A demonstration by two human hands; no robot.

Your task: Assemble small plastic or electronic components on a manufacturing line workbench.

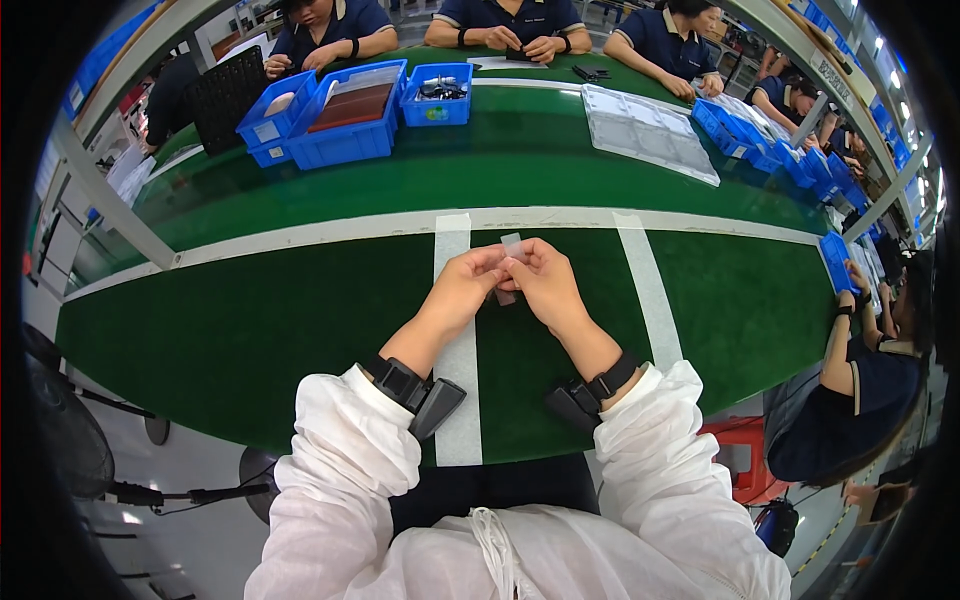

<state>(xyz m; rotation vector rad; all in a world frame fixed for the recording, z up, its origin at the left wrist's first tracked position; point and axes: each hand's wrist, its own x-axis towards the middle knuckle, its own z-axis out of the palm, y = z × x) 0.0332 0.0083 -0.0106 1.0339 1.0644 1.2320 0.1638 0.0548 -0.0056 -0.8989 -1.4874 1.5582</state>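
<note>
My left hand (468, 286) and my right hand (546, 284) meet over the green mat (560, 390), near its far edge. Between their pinched fingertips is a small, thin translucent strip (512, 241). Its pale upper end sticks out above the fingers, and a duller, pinkish-brown end shows below them. The fingers cover its middle, so I cannot make out exactly what kind of piece it is. Both wrists carry black straps with dark box-shaped devices.
Beyond a white rail, blue bins (345, 140) stand at the far left, one holding brown sheets. A blue bin of small parts (437, 95) sits beside them. Clear plastic trays (650, 133) lie at the far right. Co-workers sit across and to the right, near a red stool (742, 455).
</note>
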